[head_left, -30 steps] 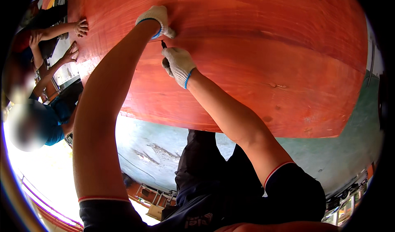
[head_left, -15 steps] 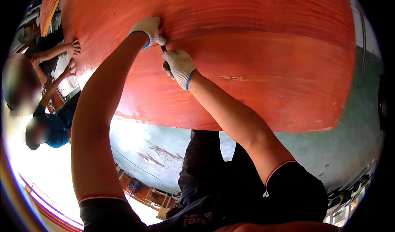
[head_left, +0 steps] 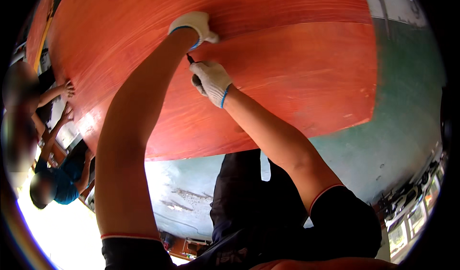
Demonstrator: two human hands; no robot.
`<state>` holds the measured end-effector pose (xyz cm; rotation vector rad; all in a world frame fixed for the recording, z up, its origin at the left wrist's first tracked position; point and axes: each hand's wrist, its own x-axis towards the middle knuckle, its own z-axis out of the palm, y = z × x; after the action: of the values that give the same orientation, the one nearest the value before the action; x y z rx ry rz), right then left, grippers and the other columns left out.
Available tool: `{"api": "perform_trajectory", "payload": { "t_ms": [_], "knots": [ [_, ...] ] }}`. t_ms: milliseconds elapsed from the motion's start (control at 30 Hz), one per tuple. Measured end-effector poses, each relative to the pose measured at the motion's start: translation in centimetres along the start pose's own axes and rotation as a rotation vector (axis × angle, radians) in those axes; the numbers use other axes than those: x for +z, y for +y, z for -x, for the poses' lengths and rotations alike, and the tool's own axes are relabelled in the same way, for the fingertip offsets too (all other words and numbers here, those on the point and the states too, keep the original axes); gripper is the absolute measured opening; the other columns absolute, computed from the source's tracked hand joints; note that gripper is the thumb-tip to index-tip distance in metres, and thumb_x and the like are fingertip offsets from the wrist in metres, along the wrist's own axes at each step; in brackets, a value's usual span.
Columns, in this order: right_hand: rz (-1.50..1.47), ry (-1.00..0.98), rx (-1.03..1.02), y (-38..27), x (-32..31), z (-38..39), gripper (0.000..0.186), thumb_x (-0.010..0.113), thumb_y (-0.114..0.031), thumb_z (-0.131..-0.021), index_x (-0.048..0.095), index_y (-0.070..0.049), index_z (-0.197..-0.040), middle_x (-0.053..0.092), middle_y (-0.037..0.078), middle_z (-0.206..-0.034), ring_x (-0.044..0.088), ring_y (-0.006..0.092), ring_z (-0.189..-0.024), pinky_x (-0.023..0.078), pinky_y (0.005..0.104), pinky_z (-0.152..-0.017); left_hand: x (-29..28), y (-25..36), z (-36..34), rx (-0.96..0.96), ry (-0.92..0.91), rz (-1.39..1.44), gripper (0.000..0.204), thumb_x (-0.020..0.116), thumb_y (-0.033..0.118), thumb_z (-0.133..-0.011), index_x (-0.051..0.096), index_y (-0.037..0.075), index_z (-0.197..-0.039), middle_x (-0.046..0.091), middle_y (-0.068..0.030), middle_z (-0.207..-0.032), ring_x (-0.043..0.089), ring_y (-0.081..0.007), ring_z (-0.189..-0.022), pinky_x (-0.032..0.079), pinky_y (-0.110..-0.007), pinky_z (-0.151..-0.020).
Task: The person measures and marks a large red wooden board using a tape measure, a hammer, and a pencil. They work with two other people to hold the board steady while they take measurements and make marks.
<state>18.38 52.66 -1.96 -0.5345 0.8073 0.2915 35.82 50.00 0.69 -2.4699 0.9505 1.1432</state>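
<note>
A broad reddish-orange wood-grained panel (head_left: pixel 297 68) spreads out in front of me, with a seam line running across it. My left hand (head_left: pixel 192 26), in a white knit glove with a blue cuff, rests on the panel, its thumb apart from the rest and its other fingers partly hidden. Below and just right of it, my right hand (head_left: pixel 212 82), gloved alike, is closed around a slim dark tool (head_left: pixel 190 58). Only the tool's narrow front part shows, pointing up and left toward my left wrist; its exact kind is unclear.
At the left, two other people stand by the panel, and one bare hand (head_left: pixel 69 89) touches its left edge. A yellow strip (head_left: pixel 42 42) runs along the far left side. Green floor (head_left: pixel 407 102) lies right of the panel, with equipment (head_left: pixel 417 181) at the lower right.
The panel and the people have shifted left in the view. My left hand has slid right across the panel, and my right hand with the tool has also moved right along it.
</note>
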Motion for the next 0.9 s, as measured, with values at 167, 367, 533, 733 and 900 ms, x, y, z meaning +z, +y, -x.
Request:
{"api": "perform_trajectory", "payload": {
  "t_ms": [167,367,533,733,900],
  "knots": [
    [0.051,0.041,-0.038,-3.2,-4.0,2.5,0.022,0.057,-0.023,-0.099,0.059,-0.004,-0.089,0.057,0.005,-0.064,0.046,0.0116,-0.046,0.034,0.0290,-0.042,-1.0,1.4,0.1,0.036,-0.041,-0.092,0.062,0.086,0.044,-0.079,0.070,0.004,-0.123,0.072,-0.0203,-0.123,0.066,-0.0380,-0.120,0.055,-0.050,-0.096],
    [0.058,0.065,0.002,-6.8,-9.0,4.2,0.021,0.063,-0.025,-0.099,0.062,-0.005,-0.096,0.056,0.003,-0.065,0.043,0.0093,-0.047,0.029,0.0271,-0.041,-1.2,7.4,-1.1,0.046,0.028,0.079,0.058,0.084,0.046,-0.080,0.069,0.003,-0.114,0.072,-0.0200,-0.114,0.067,-0.0391,-0.113,0.053,-0.050,-0.091],
    [0.058,0.034,-0.037,-10.7,-14.3,6.6,0.029,0.061,-0.031,-0.101,0.063,-0.003,-0.099,0.056,0.002,-0.065,0.044,0.0093,-0.048,0.032,0.0268,-0.044,-2.7,19.3,-4.2,0.118,0.081,0.131,0.056,0.082,0.050,-0.083,0.069,0.002,-0.108,0.073,-0.0185,-0.106,0.068,-0.0385,-0.106,0.053,-0.051,-0.087],
    [0.084,0.027,0.026,-17.2,-21.9,9.3,0.027,0.057,-0.026,-0.099,0.064,-0.001,-0.097,0.058,0.005,-0.068,0.047,0.0115,-0.049,0.036,0.0293,-0.044,-6.1,33.0,-8.1,0.151,0.059,0.119,0.056,0.081,0.051,-0.083,0.069,0.002,-0.108,0.073,-0.0187,-0.106,0.068,-0.0383,-0.106,0.053,-0.051,-0.087],
    [0.054,0.011,0.037,-21.6,-27.5,11.5,0.025,0.055,-0.025,-0.099,0.062,-0.001,-0.095,0.057,0.005,-0.068,0.046,0.0120,-0.050,0.037,0.0308,-0.046,-8.4,39.8,-10.3,0.165,0.061,0.067,0.058,0.080,0.053,-0.084,0.069,0.002,-0.109,0.073,-0.0189,-0.109,0.068,-0.0389,-0.107,0.053,-0.050,-0.088]
  ]
}}
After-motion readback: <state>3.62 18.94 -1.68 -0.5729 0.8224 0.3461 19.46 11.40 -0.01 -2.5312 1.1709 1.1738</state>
